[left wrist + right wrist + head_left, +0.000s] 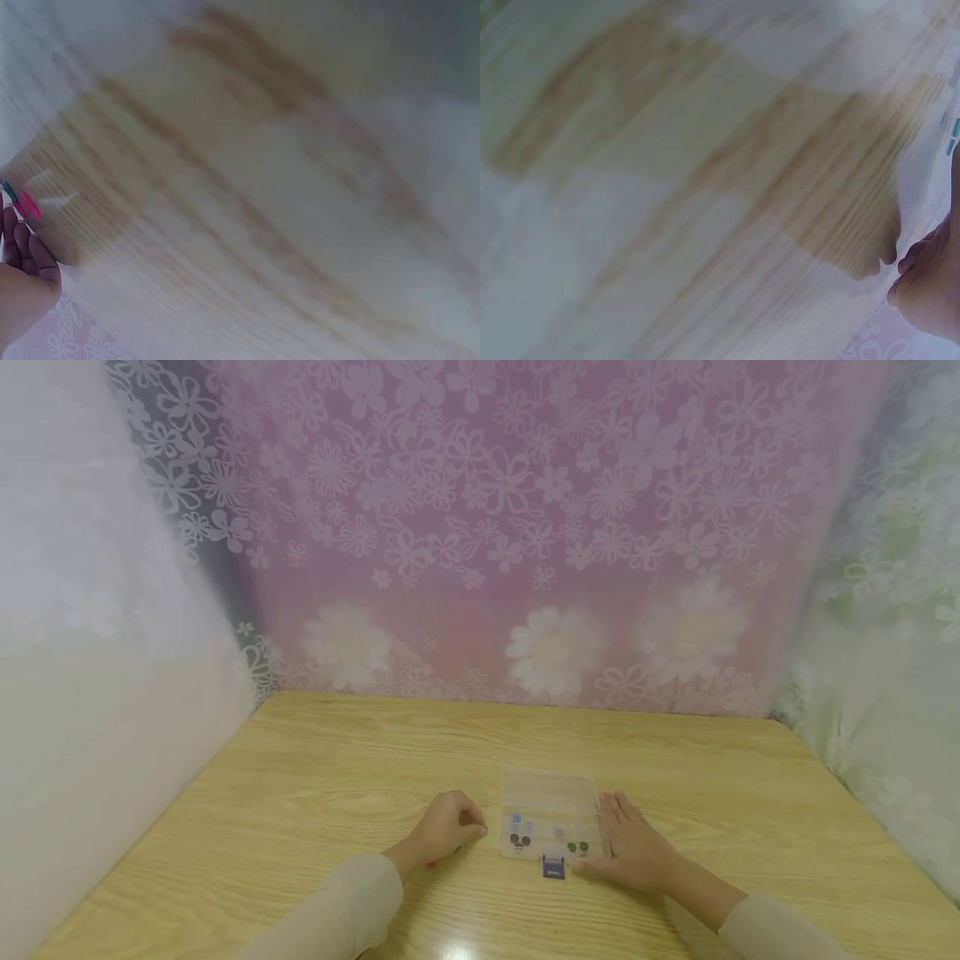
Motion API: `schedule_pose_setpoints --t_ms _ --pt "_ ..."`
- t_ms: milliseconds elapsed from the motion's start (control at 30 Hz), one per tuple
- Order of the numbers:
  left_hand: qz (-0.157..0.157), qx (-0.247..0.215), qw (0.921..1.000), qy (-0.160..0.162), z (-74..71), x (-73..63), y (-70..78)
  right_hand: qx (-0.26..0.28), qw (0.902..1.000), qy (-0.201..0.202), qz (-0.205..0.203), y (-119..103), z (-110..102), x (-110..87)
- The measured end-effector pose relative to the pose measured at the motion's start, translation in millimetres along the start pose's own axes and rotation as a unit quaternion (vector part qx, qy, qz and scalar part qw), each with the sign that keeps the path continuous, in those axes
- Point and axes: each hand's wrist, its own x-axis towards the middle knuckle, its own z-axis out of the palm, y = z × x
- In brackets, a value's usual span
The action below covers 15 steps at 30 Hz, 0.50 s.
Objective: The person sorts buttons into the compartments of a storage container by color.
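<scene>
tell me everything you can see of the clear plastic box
The box looks like clear plastic, rectangular, with a blue latch at its near edge. It lies on the wooden table, holding small blue, dark and green pieces. The right hand touches its right side, thumb at the near edge. Whether its lid is open is unclear.

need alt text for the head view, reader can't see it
A person's right hand rests, fingers extended, along the right side of a clear plastic box with a blue latch and small coloured pieces inside. The left hand is left of the box, near a small red item on the wooden table. Behind is a pink flowered backdrop.
</scene>
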Motion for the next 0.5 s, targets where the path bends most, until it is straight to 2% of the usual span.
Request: schedule_pose_setpoints --t_ms 500 --pt "-0.013 0.005 0.9998 0.01 -1.4 0.1 2.7 0.012 0.9999 -0.008 0.001 0.9 -0.7 -0.9"
